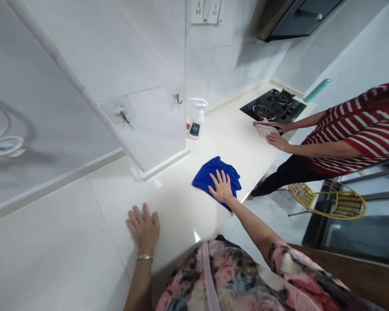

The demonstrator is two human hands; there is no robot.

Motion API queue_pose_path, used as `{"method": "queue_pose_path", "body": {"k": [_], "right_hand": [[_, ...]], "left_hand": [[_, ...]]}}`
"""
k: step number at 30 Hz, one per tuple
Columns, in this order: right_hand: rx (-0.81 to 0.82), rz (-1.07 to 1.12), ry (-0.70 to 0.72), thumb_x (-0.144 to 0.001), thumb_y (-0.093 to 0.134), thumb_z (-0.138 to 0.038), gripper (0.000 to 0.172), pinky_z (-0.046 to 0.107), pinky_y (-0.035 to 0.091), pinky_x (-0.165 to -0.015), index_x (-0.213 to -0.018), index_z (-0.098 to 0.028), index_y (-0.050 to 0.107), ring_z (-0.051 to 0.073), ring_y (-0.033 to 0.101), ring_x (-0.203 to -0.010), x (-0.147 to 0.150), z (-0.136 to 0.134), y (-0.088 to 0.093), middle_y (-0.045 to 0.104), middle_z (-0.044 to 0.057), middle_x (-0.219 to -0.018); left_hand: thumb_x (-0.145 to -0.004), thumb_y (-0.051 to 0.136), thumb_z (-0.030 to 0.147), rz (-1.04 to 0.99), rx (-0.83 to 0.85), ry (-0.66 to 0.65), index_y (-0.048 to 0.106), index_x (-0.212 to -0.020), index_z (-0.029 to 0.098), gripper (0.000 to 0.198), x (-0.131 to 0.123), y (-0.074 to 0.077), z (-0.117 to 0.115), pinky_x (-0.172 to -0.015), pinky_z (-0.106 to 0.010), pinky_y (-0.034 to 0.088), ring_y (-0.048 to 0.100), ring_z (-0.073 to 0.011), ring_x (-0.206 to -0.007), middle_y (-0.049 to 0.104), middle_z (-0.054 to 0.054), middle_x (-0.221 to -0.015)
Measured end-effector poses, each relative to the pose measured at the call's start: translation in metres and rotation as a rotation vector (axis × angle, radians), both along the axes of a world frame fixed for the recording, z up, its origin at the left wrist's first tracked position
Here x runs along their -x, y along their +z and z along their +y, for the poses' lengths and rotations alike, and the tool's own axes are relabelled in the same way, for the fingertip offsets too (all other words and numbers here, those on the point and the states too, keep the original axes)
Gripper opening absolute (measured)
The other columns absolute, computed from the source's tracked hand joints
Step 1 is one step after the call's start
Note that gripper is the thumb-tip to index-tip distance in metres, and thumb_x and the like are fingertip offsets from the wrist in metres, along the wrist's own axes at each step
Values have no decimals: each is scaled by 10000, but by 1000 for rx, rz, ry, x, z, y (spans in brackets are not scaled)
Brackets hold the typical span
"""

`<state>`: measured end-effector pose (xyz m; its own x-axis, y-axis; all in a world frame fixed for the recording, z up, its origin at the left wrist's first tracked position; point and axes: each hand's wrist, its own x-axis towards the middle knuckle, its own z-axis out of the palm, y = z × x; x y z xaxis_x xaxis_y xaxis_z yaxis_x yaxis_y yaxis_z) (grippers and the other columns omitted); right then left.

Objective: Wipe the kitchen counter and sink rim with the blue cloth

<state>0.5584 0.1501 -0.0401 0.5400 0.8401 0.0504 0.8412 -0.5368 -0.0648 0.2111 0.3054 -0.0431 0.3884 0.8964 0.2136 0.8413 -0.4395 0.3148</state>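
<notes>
My right hand [221, 186] lies flat on a blue cloth [202, 176], its fingers spread and pressing the fabric against the white countertop [175, 216]. The cloth is spread out with rumpled folds and reaches toward the counter's front edge. Palm down on the bare counter to the left rests my left hand [144, 229], fingers apart and holding nothing. A silver bracelet [145, 257] circles that wrist. Beyond the cloth, a white spray bottle [196, 123] with a dark label stands by the wall corner.
On the right, a person in a striped shirt [343, 129] has both hands at a pink cloth [265, 128] beside the black gas stove [274, 106]. A yellow wicker chair [346, 205] stands behind that person. The wall corner [144, 177] juts into the counter; hooks [178, 98] hang above.
</notes>
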Motion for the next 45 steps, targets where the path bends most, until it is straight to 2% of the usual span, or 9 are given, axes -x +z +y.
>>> {"method": "queue_pose_path", "body": {"k": [5, 9, 18, 24, 28, 32, 35, 38, 45], "right_hand": [[-91, 6, -12, -1002, 488, -559, 677, 545, 293, -1182, -1601, -246, 460, 381, 332, -1500, -48, 38, 6, 416, 127, -1672], [-108, 45, -97, -963, 523, -590, 826, 511, 406, -1033, -1666, -202, 327, 398, 473, -1314, -80, 63, 10, 337, 174, -1704], [-86, 87, -12, -985, 476, -579, 696, 525, 396, -1018, -1602, -258, 458, 404, 464, -1279, -128, 121, 15, 382, 152, -1679], [-125, 184, 100, -922, 586, -522, 662, 522, 437, -1011, -1519, -237, 554, 394, 503, -1275, -138, 128, 19, 495, 154, -1585], [-138, 358, 225, -947, 575, -462, 498, 468, 494, -1003, -1399, -268, 650, 334, 601, -1237, -168, 139, 24, 618, 119, -1460], [-273, 398, 158, -1006, 465, -370, 587, 506, 475, -1081, -1558, -171, 463, 335, 625, -1239, -195, 181, 28, 586, 197, -1480], [-441, 548, 89, -952, 542, -329, 733, 471, 512, -1078, -1624, -137, 322, 300, 672, -1157, -199, 224, 24, 505, 221, -1551], [-532, 645, 17, -870, 662, -325, 843, 440, 536, -1074, -1617, -137, 319, 319, 633, -1259, -191, 259, 17, 498, 214, -1556], [-498, 618, 32, -949, 550, -380, 615, 447, 539, -1047, -1520, -173, 452, 309, 640, -1237, -161, 298, 9, 664, 172, -1365]], "left_hand": [[-1075, 386, 426, 42, -36, -1, 428, -1607, 86, 633, 2, 0, 1, -1268, -710, 195, 88, -428, -1637, 236, -279, -1725], [-1074, 387, 430, 65, -38, -3, 415, -1615, 90, 640, 5, -4, 4, -1269, -705, 196, 98, -431, -1635, 228, -279, -1727], [-1061, 393, 449, 106, -14, 27, 398, -1639, 175, 640, 15, -10, 9, -1292, -652, 197, 138, -393, -1638, 231, -187, -1755], [-1052, 373, 494, 136, 35, 72, 451, -1610, 172, 649, 22, -12, 11, -1304, -623, 189, 172, -372, -1635, 269, -179, -1745], [-1044, 380, 484, 129, 24, 80, 463, -1604, 197, 634, 25, -15, 12, -1311, -603, 192, 183, -352, -1636, 282, -143, -1748], [-1042, 374, 484, 127, 22, 92, 468, -1602, 199, 635, 26, -15, 12, -1311, -605, 193, 185, -349, -1636, 294, -139, -1745], [-1037, 391, 477, 134, 40, 89, 464, -1605, 201, 635, 26, -12, 12, -1310, -610, 198, 186, -352, -1635, 294, -142, -1744], [-1027, 420, 450, 133, 57, 93, 453, -1612, 219, 629, 27, -9, 11, -1308, -614, 205, 189, -351, -1635, 292, -132, -1746], [-1036, 396, 451, 127, 66, 118, 510, -1567, 201, 597, 27, -7, 10, -1311, -596, 214, 193, -329, -1636, 331, -128, -1732]]}}
